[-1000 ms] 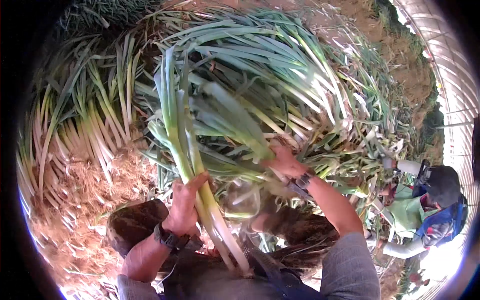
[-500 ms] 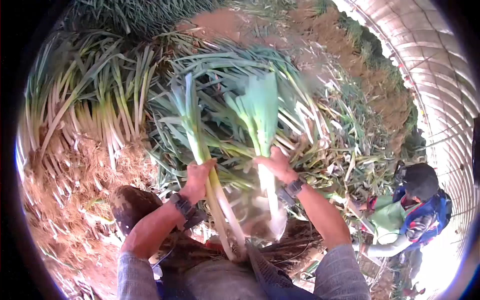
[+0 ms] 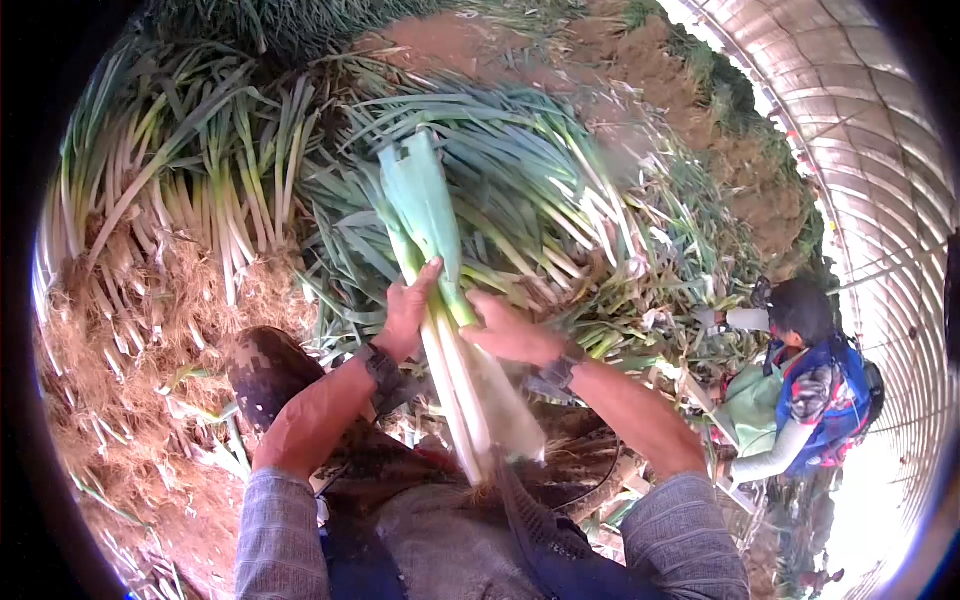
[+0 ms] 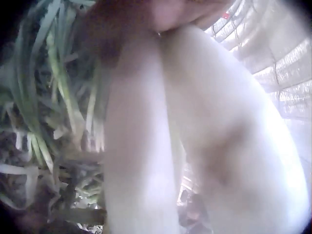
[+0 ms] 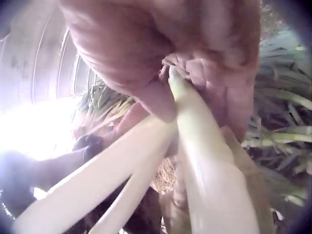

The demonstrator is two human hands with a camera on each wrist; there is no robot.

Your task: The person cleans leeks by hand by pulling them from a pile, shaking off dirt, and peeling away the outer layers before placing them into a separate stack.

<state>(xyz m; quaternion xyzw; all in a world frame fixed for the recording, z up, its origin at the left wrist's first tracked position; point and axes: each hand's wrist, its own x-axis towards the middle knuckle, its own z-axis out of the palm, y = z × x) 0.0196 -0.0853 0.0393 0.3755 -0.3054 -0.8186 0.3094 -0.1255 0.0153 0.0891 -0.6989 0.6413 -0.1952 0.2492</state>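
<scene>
Two leeks [image 3: 428,205] brought together, left hand [image 3: 408,312] curled round them at 9 o'clock, right hand [image 3: 506,335] gripping at 3 o'clock, pile [image 3: 570,190] beyond at 12 o'clock

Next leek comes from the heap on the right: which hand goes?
Right, probably. The right hand sits on the side of the held leeks facing the heap, while the left hand wraps the bunch and could hold it alone.

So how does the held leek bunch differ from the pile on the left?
The held bunch is a few leeks raised in the left hand and right hand; the left pile is many leeks lying stacked. The bunch's shanks look clean white; the pile's end in brown roots. Both point green leaves away.
</scene>
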